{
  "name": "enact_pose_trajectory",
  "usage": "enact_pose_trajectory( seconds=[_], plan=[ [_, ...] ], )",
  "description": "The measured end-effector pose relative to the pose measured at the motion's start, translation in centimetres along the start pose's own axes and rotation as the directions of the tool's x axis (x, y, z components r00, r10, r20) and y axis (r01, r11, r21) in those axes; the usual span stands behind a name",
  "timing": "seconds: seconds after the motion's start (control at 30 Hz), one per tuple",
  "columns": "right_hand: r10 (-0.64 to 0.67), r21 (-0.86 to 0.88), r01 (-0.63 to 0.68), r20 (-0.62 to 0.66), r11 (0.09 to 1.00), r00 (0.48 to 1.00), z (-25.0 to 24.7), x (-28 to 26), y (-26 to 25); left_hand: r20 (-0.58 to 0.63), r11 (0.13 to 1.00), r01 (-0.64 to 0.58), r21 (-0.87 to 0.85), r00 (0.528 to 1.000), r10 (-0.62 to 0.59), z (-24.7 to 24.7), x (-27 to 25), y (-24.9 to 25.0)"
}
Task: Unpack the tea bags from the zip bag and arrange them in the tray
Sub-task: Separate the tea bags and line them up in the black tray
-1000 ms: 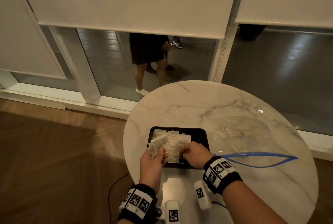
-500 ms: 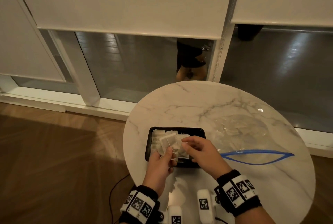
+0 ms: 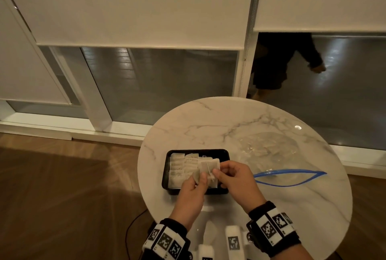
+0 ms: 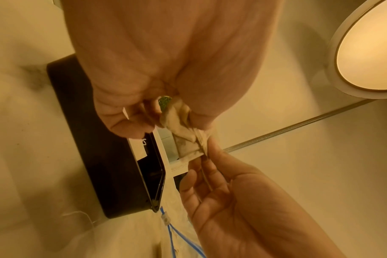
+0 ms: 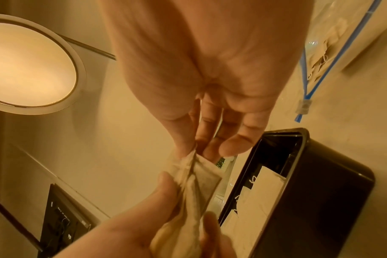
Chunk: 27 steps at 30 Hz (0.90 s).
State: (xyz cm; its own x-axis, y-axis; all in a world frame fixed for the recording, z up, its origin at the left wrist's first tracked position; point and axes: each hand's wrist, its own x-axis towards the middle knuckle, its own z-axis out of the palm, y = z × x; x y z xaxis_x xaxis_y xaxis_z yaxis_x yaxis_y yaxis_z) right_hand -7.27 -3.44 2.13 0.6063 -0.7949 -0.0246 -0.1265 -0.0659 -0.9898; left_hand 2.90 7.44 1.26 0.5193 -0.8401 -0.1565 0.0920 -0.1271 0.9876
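A black tray [image 3: 224,153] sits on the round marble table, its left part filled with rows of pale tea bags [image 3: 180,165]. Above its near right part my left hand [image 3: 193,184] grips a small bunch of tea bags [image 3: 206,168] in curled fingers. My right hand [image 3: 225,173] pinches one bag of that bunch at its edge with thumb and forefinger. The bunch [image 4: 186,137] shows between both hands in the left wrist view, and again as tea bags [image 5: 197,181] in the right wrist view. The clear zip bag [image 3: 269,151] with a blue zip lies open to the right.
Loose tea bags [image 5: 320,57] remain inside the zip bag. The table edge [image 3: 144,192] is close on the left, with wooden floor below. Beyond the table are windows with blinds; a person [image 3: 277,65] walks outside.
My right hand rose out of the tray and came to the bunch in my left hand, now pinching one bag. The person outside walked to the right.
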Motion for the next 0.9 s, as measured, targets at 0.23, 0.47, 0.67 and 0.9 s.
enact_pose_trajectory(
  seconds=[0.23,0.47,0.67,0.9],
  plan=[
    [0.043,0.105,-0.041,-0.021,0.994,0.999,0.1,-0.1,-0.1,-0.079,0.965,0.065,-0.255,0.993,-0.088,0.4,0.4,-0.1],
    [0.088,0.171,-0.071,-0.093,0.983,0.992,-0.3,0.2,0.3,-0.161,0.964,0.046,-0.263,0.983,-0.091,-0.5,0.9,-0.9],
    [0.128,0.143,-0.107,-0.147,0.984,0.981,-0.6,0.4,0.9,-0.229,0.966,0.064,-0.250,0.966,-0.123,-1.6,1.3,-1.5],
    [0.092,-0.169,-0.109,-0.106,0.980,0.990,-1.0,2.3,1.0,-0.280,0.977,0.118,-0.179,0.946,-0.165,-3.4,1.6,-2.1]
  ],
)
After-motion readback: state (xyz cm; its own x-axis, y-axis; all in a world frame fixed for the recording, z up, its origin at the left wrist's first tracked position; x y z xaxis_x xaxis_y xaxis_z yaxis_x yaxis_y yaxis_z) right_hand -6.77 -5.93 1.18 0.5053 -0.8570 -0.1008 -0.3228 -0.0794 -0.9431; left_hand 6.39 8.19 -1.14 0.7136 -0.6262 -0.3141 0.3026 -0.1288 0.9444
